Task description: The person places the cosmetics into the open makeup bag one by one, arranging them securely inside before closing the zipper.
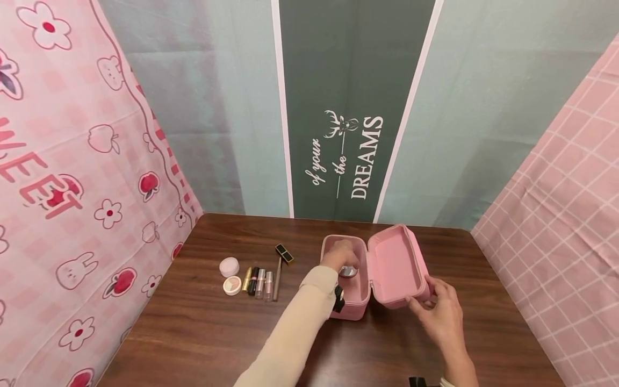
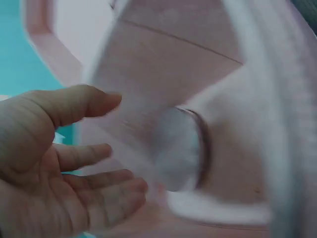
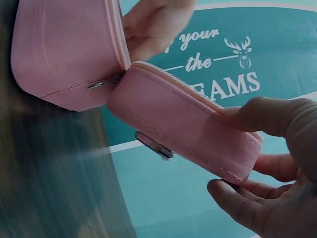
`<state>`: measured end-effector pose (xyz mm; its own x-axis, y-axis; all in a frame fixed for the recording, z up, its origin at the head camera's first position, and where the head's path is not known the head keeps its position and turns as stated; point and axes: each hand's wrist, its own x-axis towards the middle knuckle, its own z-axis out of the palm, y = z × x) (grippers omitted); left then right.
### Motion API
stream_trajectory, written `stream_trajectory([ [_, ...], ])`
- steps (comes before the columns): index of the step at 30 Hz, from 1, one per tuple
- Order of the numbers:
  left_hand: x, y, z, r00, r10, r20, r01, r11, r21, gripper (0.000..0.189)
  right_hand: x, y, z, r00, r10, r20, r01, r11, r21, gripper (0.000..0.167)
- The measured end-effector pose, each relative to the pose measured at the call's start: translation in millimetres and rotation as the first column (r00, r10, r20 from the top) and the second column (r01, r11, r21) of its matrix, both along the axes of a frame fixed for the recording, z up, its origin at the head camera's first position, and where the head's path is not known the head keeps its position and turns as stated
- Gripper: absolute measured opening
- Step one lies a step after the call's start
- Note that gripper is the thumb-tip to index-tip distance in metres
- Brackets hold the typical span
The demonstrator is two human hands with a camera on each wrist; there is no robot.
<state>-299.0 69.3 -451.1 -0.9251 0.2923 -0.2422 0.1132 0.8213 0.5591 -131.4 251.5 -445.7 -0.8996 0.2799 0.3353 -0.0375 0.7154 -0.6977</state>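
Observation:
A pink zippered case [image 1: 355, 312] stands on the table with its lid [image 1: 397, 266] swung out to the right. Inside the case is a round silver-topped disc [image 2: 176, 148], perhaps a compact. My left hand [image 1: 342, 255] reaches into the case beside that disc; in the left wrist view its fingers [image 2: 89, 153] are spread and loose, apart from the disc. At the lid's near right corner, my right hand [image 1: 441, 312] grips the edge, thumb on the rim and fingers beneath, as the right wrist view shows. The case's far inside is partly hidden by my left hand.
Left of the case lie a pale round jar [image 1: 229, 267], a round three-colour palette [image 1: 232, 285], a gold tube [image 1: 247, 279], a black tube [image 1: 253, 281], clear-bodied tubes [image 1: 260, 284], a brown pencil [image 1: 278, 279] and a black gold-trimmed rectangular item [image 1: 284, 253]. Curtains border the wooden table.

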Motion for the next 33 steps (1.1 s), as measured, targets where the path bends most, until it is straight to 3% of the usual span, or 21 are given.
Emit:
stream_trajectory([
  [3,7.7,-3.2,7.0,0.996,-0.056,-0.068,0.054,0.998,-0.036,0.012,0.5,-0.7,-4.2,0.999,-0.021,-0.026,0.021,1.000,-0.020,0.060],
  [6,13.0,-5.8,12.2,0.991,-0.078,-0.111,0.070,0.995,-0.069,0.013,1.2,-2.2,-7.7,0.998,-0.046,-0.051,0.043,0.997,-0.059,0.057],
  [12,22.9,-13.4,13.6,0.975,-0.127,-0.181,0.110,0.989,-0.100,0.012,1.7,-5.9,-11.7,0.991,-0.101,-0.093,0.091,0.990,-0.108,0.052],
  [15,28.3,-19.8,13.5,0.959,-0.182,-0.219,0.153,0.978,-0.142,0.014,0.9,-8.7,-12.6,0.988,-0.122,-0.095,0.111,0.987,-0.116,0.051],
  [20,37.8,-29.1,14.7,0.912,-0.250,-0.324,0.177,0.955,-0.236,0.028,-1.4,-11.4,-14.2,0.984,-0.139,-0.115,0.123,0.983,-0.136,0.050],
  [24,47.4,-36.2,14.4,0.884,-0.259,-0.389,0.152,0.946,-0.286,0.038,-4.0,-11.8,-15.7,0.978,-0.158,-0.134,0.137,0.979,-0.151,0.048],
  [30,61.5,-50.0,14.2,0.882,-0.215,-0.419,0.104,0.957,-0.272,0.044,-6.5,-13.0,-17.1,0.973,-0.139,-0.184,0.106,0.978,-0.180,0.047],
  [33,67.1,-56.9,14.3,0.874,-0.191,-0.447,0.083,0.965,-0.250,0.042,-6.2,-13.6,-16.7,0.975,-0.140,-0.172,0.110,0.979,-0.173,0.047],
])
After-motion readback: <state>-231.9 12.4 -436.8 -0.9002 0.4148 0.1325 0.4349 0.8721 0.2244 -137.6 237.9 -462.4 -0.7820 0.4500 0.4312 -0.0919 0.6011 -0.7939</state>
